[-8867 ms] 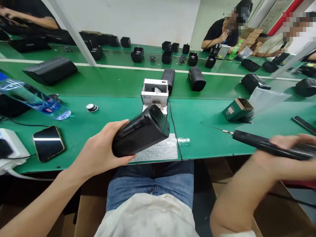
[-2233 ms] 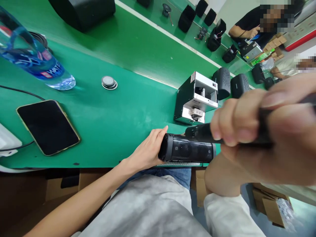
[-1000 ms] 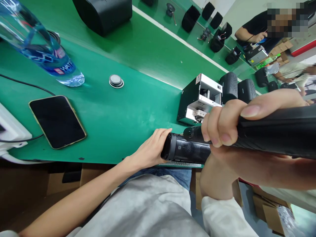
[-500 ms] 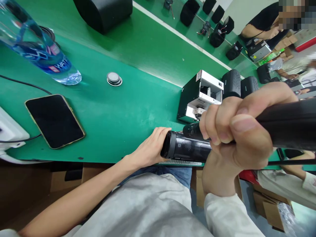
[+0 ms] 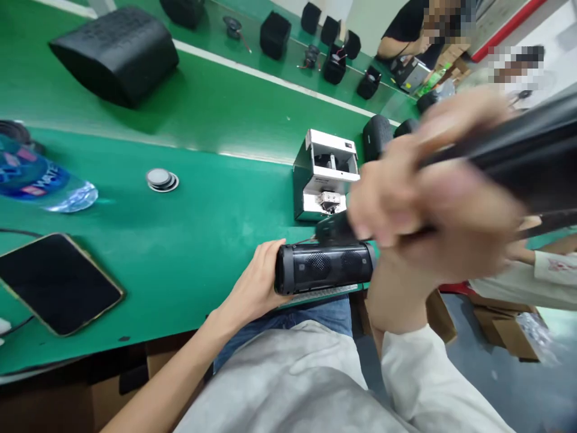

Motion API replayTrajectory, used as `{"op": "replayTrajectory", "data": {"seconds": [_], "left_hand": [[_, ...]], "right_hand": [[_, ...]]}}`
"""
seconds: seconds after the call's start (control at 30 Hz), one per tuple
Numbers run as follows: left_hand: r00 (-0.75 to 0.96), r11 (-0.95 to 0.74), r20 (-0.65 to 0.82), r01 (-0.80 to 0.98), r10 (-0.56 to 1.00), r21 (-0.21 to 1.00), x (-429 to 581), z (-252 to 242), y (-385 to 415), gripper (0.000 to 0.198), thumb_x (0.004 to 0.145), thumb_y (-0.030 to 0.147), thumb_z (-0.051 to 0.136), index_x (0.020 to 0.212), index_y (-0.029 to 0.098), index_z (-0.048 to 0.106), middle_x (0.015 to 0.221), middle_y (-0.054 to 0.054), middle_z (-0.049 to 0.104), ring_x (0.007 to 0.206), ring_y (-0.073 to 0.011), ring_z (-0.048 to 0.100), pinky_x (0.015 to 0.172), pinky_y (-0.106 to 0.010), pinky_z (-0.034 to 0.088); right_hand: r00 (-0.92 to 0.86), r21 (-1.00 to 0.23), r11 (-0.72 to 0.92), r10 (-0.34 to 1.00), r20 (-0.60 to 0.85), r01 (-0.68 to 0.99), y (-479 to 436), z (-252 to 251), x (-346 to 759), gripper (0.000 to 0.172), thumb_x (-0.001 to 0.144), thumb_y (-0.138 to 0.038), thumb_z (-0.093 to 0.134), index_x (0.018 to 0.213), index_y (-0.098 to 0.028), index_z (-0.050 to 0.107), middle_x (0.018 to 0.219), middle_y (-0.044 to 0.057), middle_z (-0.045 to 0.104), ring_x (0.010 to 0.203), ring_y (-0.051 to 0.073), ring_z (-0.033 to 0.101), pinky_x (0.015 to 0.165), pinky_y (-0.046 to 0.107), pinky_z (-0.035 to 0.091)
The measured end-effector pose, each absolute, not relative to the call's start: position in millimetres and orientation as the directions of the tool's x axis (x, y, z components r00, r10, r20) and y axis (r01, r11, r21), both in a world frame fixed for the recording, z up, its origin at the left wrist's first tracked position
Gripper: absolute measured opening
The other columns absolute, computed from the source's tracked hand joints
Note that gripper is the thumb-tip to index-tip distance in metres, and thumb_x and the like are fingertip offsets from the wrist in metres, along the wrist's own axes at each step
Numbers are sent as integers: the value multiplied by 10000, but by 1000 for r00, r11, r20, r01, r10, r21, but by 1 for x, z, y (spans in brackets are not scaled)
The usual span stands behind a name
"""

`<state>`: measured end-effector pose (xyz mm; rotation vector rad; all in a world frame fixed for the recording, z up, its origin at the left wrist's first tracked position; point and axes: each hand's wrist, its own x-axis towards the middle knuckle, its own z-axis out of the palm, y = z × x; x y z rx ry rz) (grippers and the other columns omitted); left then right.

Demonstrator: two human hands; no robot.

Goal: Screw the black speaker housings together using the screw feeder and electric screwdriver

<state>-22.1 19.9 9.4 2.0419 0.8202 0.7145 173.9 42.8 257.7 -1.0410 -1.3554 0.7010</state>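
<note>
A black cylindrical speaker [image 5: 322, 267] lies on its side at the near edge of the green bench [image 5: 211, 228]. My left hand [image 5: 252, 287] grips its left end and holds it steady. My right hand [image 5: 433, 192], blurred by motion and close to the camera, is wrapped round a black electric screwdriver [image 5: 509, 150]. The tool's front end [image 5: 331, 228] sits just above the speaker's top. The bit itself is hidden.
A white and black screw feeder box [image 5: 322, 174] stands just behind the speaker. A phone [image 5: 56, 282], a water bottle [image 5: 40, 186] and a round metal part [image 5: 161, 179] lie to the left. Black speaker housings [image 5: 117, 54] sit further back. Other people work at the far right.
The view has swung, so the bench items have shifted left and down in the picture. My right hand with the screwdriver has lifted slightly and is now blurred. My left hand still holds the speaker.
</note>
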Motion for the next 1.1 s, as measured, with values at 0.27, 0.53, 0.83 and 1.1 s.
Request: {"op": "replayTrajectory", "data": {"seconds": [0.27, 0.53, 0.83, 1.1], "left_hand": [[634, -537, 232, 342, 738, 771, -22, 0, 19, 1173, 865, 338, 950, 1763, 259, 200, 1652, -251, 491, 1546, -491, 556, 1241, -722, 553], [603, -515, 235, 345, 762, 785, -23, 2, 18, 1126, 848, 315, 961, 1744, 271, 281, 1615, -219, 547, 1527, -466, 600, 1235, -696, 577], [616, -542, 255, 337, 746, 770, -23, 3, 19, 1247, 837, 304, 984, 1803, 296, 194, 1780, -238, 435, 1668, -488, 480, 1328, -717, 497], [635, -523, 222, 335, 740, 784, -26, 5, 19, 1378, 863, 429, 1005, 1848, 347, 43, 1811, -237, 390, 1677, -500, 450, 1319, -756, 483]], "right_hand": [[535, -624, 734, 426, 730, 268, 69, 258, 216, 279, 857, -302, 812, 737, -278, 561, 588, -79, 338, 439, 93, 325, 414, 239, 309], [495, -601, 769, 443, 747, 219, 81, 254, 221, 200, 906, -226, 798, 788, -296, 653, 573, -71, 394, 424, 131, 341, 388, 324, 329], [441, -652, 730, 525, 728, 207, 100, 232, 236, 250, 912, -191, 824, 757, -274, 646, 540, -89, 506, 386, 125, 414, 382, 323, 391], [442, -657, 694, 512, 737, 293, 104, 231, 233, 314, 981, -344, 854, 802, -291, 602, 547, -106, 437, 383, 115, 376, 391, 313, 385]]}}
